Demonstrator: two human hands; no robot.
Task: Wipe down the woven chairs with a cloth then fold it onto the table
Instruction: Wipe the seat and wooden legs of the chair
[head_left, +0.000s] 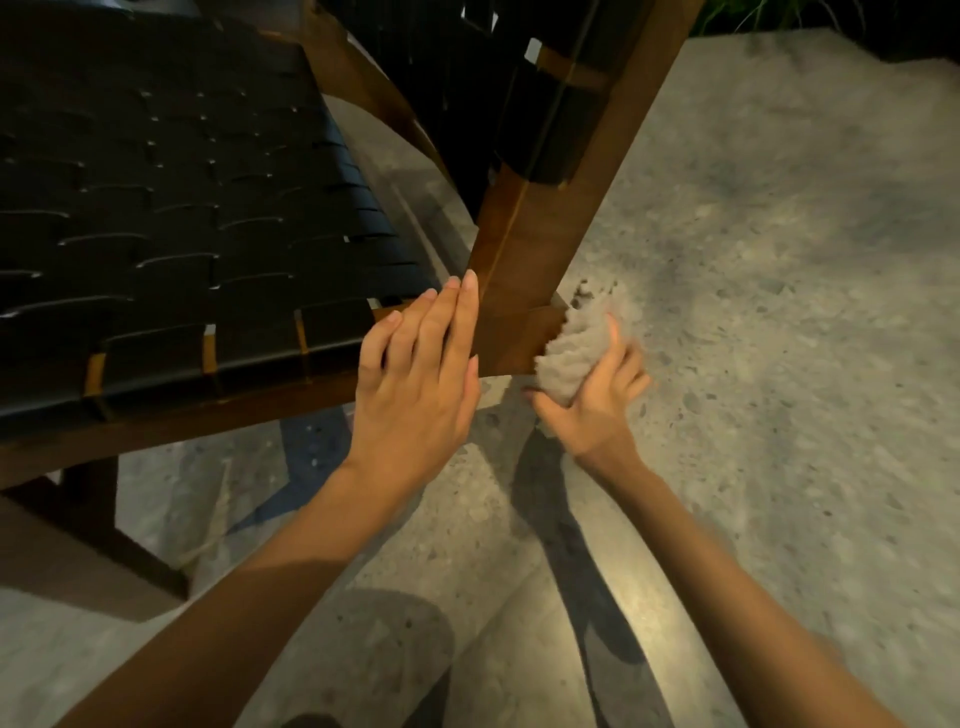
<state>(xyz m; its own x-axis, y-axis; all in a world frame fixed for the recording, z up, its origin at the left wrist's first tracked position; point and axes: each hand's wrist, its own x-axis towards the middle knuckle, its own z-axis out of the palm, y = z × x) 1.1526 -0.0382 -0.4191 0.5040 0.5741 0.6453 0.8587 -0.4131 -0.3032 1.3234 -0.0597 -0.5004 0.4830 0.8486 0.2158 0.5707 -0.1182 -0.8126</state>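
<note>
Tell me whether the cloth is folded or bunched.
Bunched: the cloth is a crumpled wad gripped in the right hand against the chair frame.

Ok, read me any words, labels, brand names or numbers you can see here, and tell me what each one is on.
None to read: no writing, label, logo or number shows on the chair, the cloth or the floor.

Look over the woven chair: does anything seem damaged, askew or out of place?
Nothing stands out. The chair's woven seat and wooden frame look intact; the right hand grips a bunched cloth against the frame.
</note>
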